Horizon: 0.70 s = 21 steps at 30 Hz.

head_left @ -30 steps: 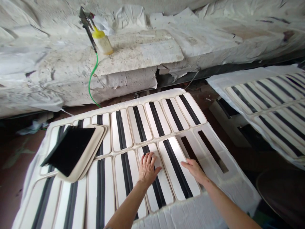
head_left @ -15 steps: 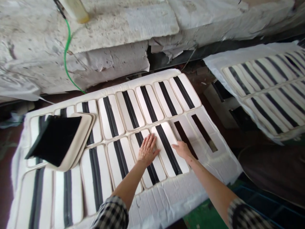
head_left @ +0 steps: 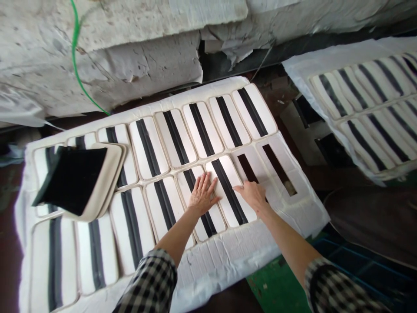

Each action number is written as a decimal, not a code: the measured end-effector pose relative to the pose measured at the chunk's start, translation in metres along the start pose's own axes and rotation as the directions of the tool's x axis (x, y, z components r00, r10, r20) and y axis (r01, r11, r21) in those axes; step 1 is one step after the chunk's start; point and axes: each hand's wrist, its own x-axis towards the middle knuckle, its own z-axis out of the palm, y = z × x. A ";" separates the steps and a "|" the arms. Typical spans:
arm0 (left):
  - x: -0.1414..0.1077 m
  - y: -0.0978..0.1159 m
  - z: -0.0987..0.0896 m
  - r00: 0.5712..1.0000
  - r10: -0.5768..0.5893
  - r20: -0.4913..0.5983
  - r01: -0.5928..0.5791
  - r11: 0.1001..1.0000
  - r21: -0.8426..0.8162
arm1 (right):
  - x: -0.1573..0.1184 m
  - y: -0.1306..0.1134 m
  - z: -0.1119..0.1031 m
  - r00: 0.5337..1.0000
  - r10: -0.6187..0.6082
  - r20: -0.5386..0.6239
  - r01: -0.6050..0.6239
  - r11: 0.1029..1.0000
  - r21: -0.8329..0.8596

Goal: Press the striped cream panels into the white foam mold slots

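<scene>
From my seat at the head camera, I see the panel (head_left: pixel 228 196) lying just right of the middle of the frame, white with a black strip down its length, at the right end of the filled part of the near row. Beside it lies the neighbouring panel (head_left: pixel 208 229), with a narrow seam between the two. To square the panel well, I judge that I should line up its long edge with that seam and use light, even pressure, so that neither the edge nor the strip buckles.

My left hand (head_left: pixel 202 198) is flat with its fingers spread, mostly over the neighbouring panel, thumb and fingertips reaching about to the seam. It has hold of nothing; I'd use it as a steady weight. My right hand (head_left: pixel 253 195) has its fingers loosely curled at the panel's right edge, one digit pointing left onto the white surface. It touches that edge, but I can't tell whether it pinches it. Under and beyond this hand, towards the right of the frame, the white sheet (head_left: pixel 309 213) shows dark slots (head_left: pixel 278 167).
</scene>
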 end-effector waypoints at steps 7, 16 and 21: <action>-0.003 -0.003 0.000 1.000 -0.028 -0.001 0.028 0.999 -0.037 | -0.082 -0.009 0.037 0.864 -0.487 -0.131 0.462 0.868 -0.184; -0.016 -0.048 -0.032 0.998 -0.050 -0.049 0.035 0.963 -0.268 | -0.118 0.033 0.112 0.757 -0.603 -0.253 0.566 0.798 -0.208; -0.099 -0.171 -0.093 0.798 -0.532 -0.282 0.505 0.846 -0.170 | -0.131 0.052 0.140 0.713 -0.592 -0.377 0.593 0.795 -0.126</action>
